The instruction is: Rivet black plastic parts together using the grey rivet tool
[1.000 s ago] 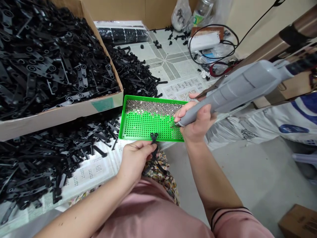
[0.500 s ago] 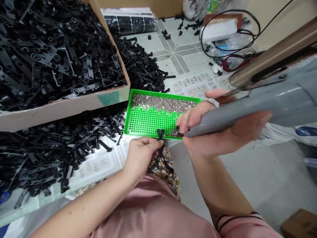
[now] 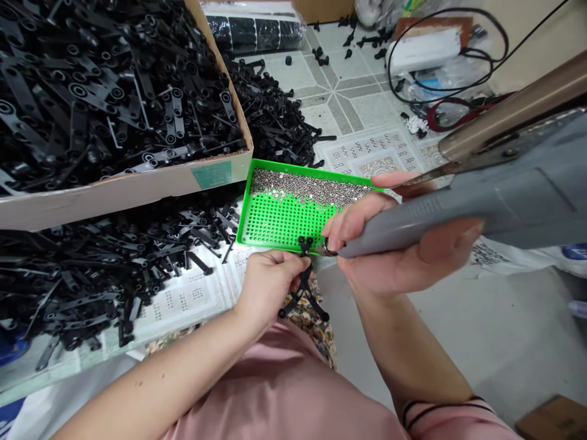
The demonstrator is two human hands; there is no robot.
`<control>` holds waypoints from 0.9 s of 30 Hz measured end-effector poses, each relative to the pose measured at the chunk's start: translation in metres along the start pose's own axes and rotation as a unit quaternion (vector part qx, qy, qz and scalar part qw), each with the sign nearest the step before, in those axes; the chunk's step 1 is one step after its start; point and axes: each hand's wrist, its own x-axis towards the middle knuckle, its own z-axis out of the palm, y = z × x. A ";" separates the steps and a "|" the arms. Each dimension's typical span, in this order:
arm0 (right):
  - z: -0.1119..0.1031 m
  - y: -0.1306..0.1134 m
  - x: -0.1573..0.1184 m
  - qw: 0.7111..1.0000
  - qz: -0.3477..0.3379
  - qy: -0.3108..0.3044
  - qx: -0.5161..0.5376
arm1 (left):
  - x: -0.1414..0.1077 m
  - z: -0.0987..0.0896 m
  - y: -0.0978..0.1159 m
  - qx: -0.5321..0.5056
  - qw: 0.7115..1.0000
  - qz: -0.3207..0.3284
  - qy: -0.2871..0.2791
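Note:
Between its thumb and fingers, my left hand (image 3: 270, 278) pinches a pair of crossed black plastic arms (image 3: 304, 282), joined in an X with round ends. My right hand (image 3: 394, 263) is wrapped round a grey power screwdriver (image 3: 463, 214), its thumb along the lower side. The tool's narrow metal tip points at the upper part of the crossed arms; whether it touches them I cannot tell. Just beyond both hands lies a green perforated tray (image 3: 245, 214), with many small silver fasteners (image 3: 307, 185) heaped along its far side.
A cardboard box (image 3: 137, 182) full of black plastic arms stands at left, with loose black arms (image 3: 151, 269) piled around it. At the back are a plastic-wrapped roll (image 3: 257, 33), a white adapter (image 3: 428, 52) and a black cable (image 3: 507, 40). A brown tube (image 3: 513, 107) extends above the tool.
The view has shifted, so the box and tray appear farther right. The screwdriver's tip is closer to the crossed arms. Both hands keep their hold.

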 end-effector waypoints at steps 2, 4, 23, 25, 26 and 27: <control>0.000 0.000 -0.001 1.000 0.004 -0.005 -0.011 | 0.000 0.000 0.000 -0.002 1.000 0.001 -0.002; 0.001 -0.001 -0.001 0.999 0.008 -0.002 -0.039 | 0.000 0.000 0.000 -0.004 1.000 0.002 -0.001; -0.017 0.001 0.026 0.985 -0.059 0.104 0.128 | -0.003 0.001 -0.001 -0.086 0.996 -0.026 0.026; -0.024 0.012 0.036 0.985 -0.067 0.134 0.087 | -0.004 0.003 0.000 -0.093 0.995 -0.034 0.033; -0.026 0.018 0.040 0.986 -0.065 0.134 0.072 | -0.004 0.005 0.000 -0.093 0.994 -0.036 0.035; -0.027 0.023 0.043 0.988 -0.061 0.130 0.062 | -0.004 0.006 0.000 -0.091 0.995 -0.035 0.037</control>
